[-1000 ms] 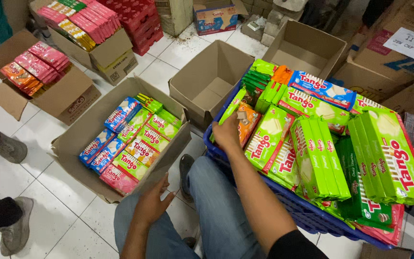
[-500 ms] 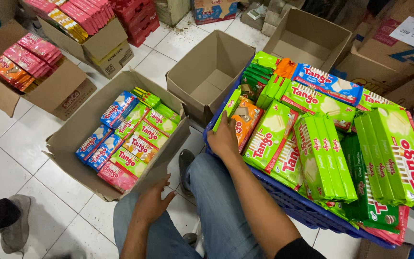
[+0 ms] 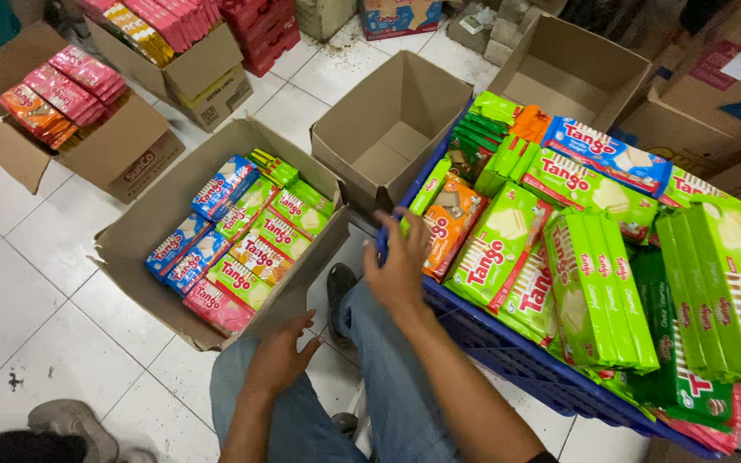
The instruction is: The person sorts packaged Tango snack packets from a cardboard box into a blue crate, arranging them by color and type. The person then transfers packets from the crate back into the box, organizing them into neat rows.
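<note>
My right hand (image 3: pixel 400 264) rests on the near left rim of a blue plastic crate (image 3: pixel 508 351), fingers touching an orange wafer pack (image 3: pixel 449 225). The crate is piled with green, orange and blue wafer packs (image 3: pixel 611 283). My left hand (image 3: pixel 280 353) hangs open over my left knee, holding nothing, just below the front edge of a cardboard box (image 3: pixel 143 231). That box holds rows of blue, green, orange and pink wafer packs (image 3: pixel 242 236).
An empty cardboard box (image 3: pixel 349 129) stands behind the crate's left corner, another empty box (image 3: pixel 593 56) further back. Two boxes with pink and orange packs (image 3: pixel 62 86) sit far left. Another person's shoe (image 3: pixel 70 420) is at the bottom left on the white tile floor.
My right hand slid down from the orange pack toward the crate's rim. The view shifted slightly; my left hand stays over my knee.
</note>
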